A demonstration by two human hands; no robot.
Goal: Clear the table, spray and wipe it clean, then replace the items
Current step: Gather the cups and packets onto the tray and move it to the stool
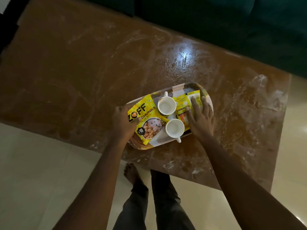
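Observation:
An oval patterned tray (194, 86) rests on the brown table (83, 72) near its front edge. On it lie a large yellow snack packet (146, 120), two empty white cups (166, 105) (174, 127) and several small yellow sachets (182, 103). My left hand (123, 121) grips the tray's left end, thumb over the snack packet. My right hand (200, 117) lies on the tray's right end with straight fingers pressing on the sachets.
The tabletop is glossy with streaks and a bright light glare (183, 56) behind the tray. A dark green sofa (232, 22) stands beyond the table. Pale tiled floor (41, 171) and my legs are below the table's front edge.

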